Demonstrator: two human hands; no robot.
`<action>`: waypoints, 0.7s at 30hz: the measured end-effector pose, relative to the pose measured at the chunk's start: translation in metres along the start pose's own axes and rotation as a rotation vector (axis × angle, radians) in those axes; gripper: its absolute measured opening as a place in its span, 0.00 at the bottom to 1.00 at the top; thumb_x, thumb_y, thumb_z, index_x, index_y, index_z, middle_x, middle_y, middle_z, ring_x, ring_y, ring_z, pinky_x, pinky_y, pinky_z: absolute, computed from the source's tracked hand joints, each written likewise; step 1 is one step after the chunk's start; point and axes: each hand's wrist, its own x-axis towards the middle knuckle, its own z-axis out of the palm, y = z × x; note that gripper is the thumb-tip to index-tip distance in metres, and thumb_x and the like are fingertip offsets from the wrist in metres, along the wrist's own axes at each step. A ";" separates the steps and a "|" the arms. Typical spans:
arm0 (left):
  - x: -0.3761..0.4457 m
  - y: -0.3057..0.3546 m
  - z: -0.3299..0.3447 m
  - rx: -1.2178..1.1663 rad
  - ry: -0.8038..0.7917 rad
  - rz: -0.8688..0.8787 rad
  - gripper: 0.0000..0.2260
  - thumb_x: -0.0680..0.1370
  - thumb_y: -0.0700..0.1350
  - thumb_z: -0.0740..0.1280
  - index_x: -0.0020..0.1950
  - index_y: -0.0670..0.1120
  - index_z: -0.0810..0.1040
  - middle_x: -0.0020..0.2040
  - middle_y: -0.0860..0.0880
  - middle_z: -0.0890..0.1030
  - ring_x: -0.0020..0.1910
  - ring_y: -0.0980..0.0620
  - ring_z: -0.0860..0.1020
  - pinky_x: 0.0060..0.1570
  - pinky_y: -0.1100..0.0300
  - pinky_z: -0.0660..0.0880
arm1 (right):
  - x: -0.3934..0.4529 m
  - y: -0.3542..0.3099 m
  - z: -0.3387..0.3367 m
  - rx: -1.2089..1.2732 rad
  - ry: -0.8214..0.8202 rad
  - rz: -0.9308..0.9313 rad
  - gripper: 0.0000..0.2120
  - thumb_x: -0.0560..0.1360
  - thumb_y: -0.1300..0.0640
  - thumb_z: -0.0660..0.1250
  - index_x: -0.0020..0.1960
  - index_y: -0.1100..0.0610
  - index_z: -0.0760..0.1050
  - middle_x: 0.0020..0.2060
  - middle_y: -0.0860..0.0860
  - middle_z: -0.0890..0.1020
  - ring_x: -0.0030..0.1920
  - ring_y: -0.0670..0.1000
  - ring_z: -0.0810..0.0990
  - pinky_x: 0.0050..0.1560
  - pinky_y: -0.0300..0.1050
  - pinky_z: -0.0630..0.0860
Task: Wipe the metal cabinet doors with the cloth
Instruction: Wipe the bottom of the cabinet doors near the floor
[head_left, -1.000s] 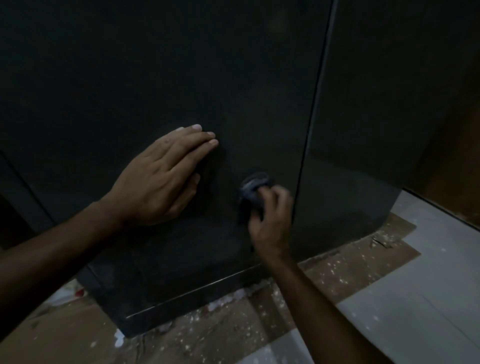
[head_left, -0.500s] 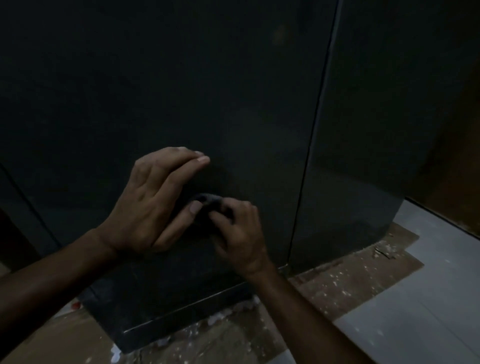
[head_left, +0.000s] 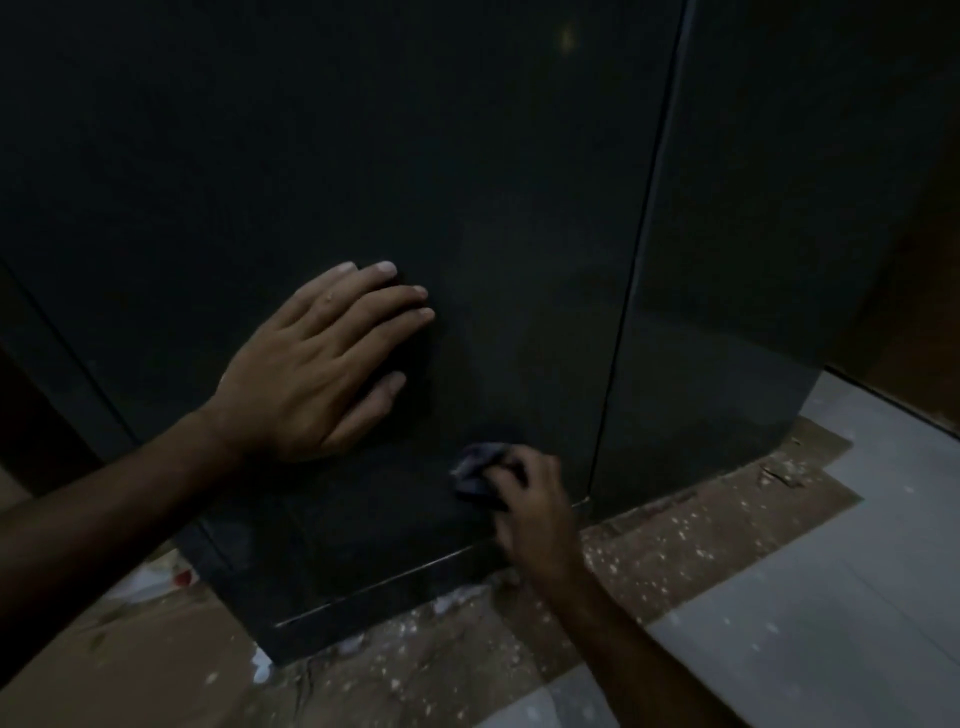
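Fingers of the right hand (head_left: 530, 499) curl around a dark bunched cloth (head_left: 475, 467) pressed low on the metal cabinet door (head_left: 363, 156), at lower centre of frame, while the left hand (head_left: 317, 364) lies flat and spread on the door above-left, over speckled brown floor (head_left: 675, 561) beside pale tiles (head_left: 831, 613).

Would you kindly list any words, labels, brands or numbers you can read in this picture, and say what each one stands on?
None can be read: the dark cabinet door, the cloth in the right hand, and the speckled floor show no lettering. A pale mark near the door's top is too blurred to tell.
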 end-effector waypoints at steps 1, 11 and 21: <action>-0.001 -0.001 0.003 0.053 -0.007 0.019 0.24 0.85 0.52 0.59 0.78 0.41 0.72 0.79 0.39 0.71 0.82 0.39 0.63 0.82 0.44 0.55 | 0.000 0.014 -0.003 0.035 0.054 0.191 0.24 0.64 0.70 0.71 0.58 0.54 0.75 0.60 0.53 0.71 0.57 0.57 0.73 0.52 0.57 0.81; -0.005 -0.001 0.010 0.184 -0.011 0.031 0.25 0.83 0.52 0.64 0.80 0.45 0.71 0.82 0.42 0.65 0.83 0.39 0.59 0.82 0.40 0.56 | -0.022 -0.033 0.004 0.127 -0.165 0.311 0.27 0.71 0.69 0.70 0.66 0.49 0.73 0.67 0.52 0.67 0.66 0.51 0.66 0.63 0.42 0.73; -0.006 -0.003 0.011 0.173 -0.023 0.034 0.25 0.84 0.53 0.62 0.80 0.47 0.71 0.83 0.41 0.64 0.83 0.38 0.58 0.82 0.40 0.54 | -0.042 -0.032 0.019 0.092 -0.166 0.623 0.21 0.73 0.61 0.73 0.61 0.46 0.73 0.67 0.46 0.65 0.66 0.47 0.67 0.64 0.43 0.73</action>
